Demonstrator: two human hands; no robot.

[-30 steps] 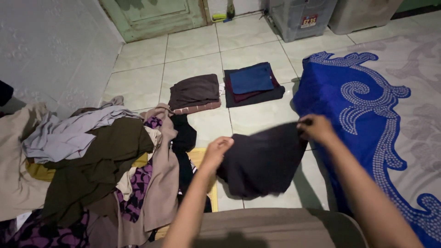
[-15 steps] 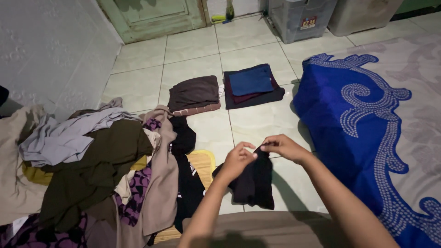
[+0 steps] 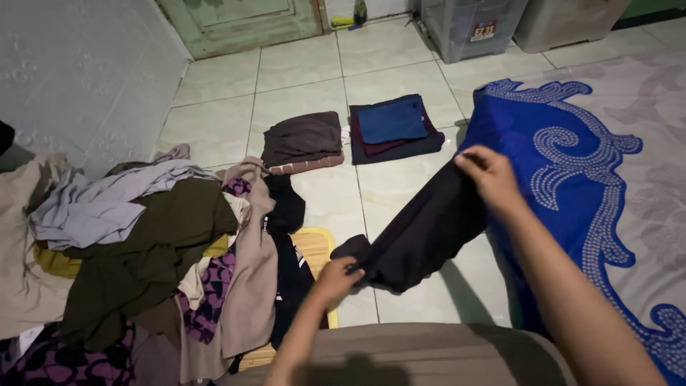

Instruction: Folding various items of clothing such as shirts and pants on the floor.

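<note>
Above the pale tiled floor [image 3: 300, 71], the dark, soft piece of cloth [image 3: 425, 232] is now stretched out on a slant between both hands. Half a second ago the hands were close together, pinching it at one spot so it hung in a narrow bunch; now they've pulled well apart. The right hand [image 3: 489, 175] is up high near the edge of the blue patterned bedcover [image 3: 564, 179], fingers pinched tight on the upper corner. The left hand [image 3: 336, 279] is lower and closer to the body, fingers closed on the bunched lower end. So the cloth is off the floor and spread open, which to me looks like it's being straightened out.

Farther out on the tiles sit two neat stacks side by side: a folded dark brown pile [image 3: 301, 141] and a folded pile with a blue piece on top [image 3: 393, 127]. On the left there's a big loose heap of unfolded clothes [image 3: 143, 243] in olive, grey, beige and purple print.

Containers: a translucent grey plastic bin [image 3: 468, 25] and a second, paler bin [image 3: 564, 21] stand by the far wall, just beside each other. Can't tell what's inside either one; the tops are cut off by the frame.
</note>
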